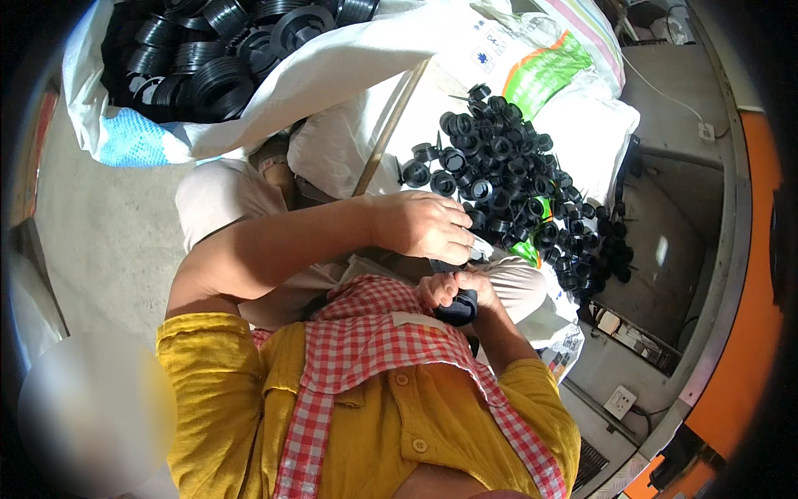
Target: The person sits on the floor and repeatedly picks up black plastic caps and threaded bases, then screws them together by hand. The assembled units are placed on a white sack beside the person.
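My left hand [424,226] is held above the lap, fingers bent and pressed together. Beside its fingertips shows a small pale piece [480,248]; I cannot make out what it is or whether the hand grips it. Just below, my right hand [462,288] is closed round a black plastic cap [457,309], close to the red-and-white checked apron [366,353]. Part of something black shows between the two hands. Past them, a heap of small black plastic caps [499,158], some with thin stems, lies on a white sack with green print [555,76].
At the upper left, an open white sack [332,65] holds large black ribbed rings [220,87]. A wooden stick [394,125] leans between the sacks. On the right are a grey metal frame [677,91], a socket [619,402] with cables and an orange panel [752,249].
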A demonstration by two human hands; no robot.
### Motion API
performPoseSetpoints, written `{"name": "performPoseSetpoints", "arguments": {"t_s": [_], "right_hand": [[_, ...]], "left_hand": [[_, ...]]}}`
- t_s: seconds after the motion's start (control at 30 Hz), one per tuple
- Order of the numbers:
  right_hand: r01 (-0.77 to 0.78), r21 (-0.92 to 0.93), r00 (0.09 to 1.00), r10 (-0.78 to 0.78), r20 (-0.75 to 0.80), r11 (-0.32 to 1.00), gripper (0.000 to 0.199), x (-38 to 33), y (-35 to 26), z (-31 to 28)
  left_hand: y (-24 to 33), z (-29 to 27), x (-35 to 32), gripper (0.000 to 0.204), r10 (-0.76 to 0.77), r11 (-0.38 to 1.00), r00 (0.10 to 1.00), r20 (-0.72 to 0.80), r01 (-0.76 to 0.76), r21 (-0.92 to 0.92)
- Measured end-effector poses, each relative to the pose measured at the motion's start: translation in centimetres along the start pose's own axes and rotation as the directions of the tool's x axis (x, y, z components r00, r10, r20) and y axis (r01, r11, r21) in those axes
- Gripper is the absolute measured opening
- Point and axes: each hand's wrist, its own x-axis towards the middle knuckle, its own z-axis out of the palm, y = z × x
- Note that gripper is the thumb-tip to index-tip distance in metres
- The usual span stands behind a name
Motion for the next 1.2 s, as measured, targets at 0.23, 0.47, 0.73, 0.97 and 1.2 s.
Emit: {"name": "performPoseSetpoints", "arguments": {"t_s": [0.23, 0.47, 0.73, 0.97, 1.2], "right_hand": [[0.180, -0.053, 0.983, -0.181, -0.024, 0.982, 0.033, -3.7, -1.3, 0.6], [0.745, -0.243, 0.497, -0.759, -0.420, 0.622, 0.042, 5.8, -2.5, -0.8], [0.254, -0.902, 0.201, -0.932, -0.303, 0.348, 0.026, 9.3, -3.4, -2.3], [0.352, -0.785, 0.313, -0.855, -0.414, 0.509, 0.034, 7.7, -2.0, -19.0], [-0.313, -0.792, 0.528, -0.597, -0.604, 0.524, 0.016, 11.7, 1.5, -24.1]], "left_hand": [[-4.3, -5.8, -0.2, 0.028, -0.388, 0.889, 0.741, -0.548, 0.457, -0.012], [0.3, 4.9, -1.1, 0.046, -0.708, -0.326, 0.586, 0.394, 0.224, -0.918], [0.2, 0.8, 0.2, 0.035, -0.717, 0.677, 0.682, -0.141, 0.635, -0.372], [2.2, -8.5, 4.8, 0.028, -0.047, 0.831, 0.926, -0.376, 0.245, 0.500], [3.7, -18.4, 4.4, 0.057, 0.052, 0.022, 0.734, -0.678, 0.677, 0.735]]}}
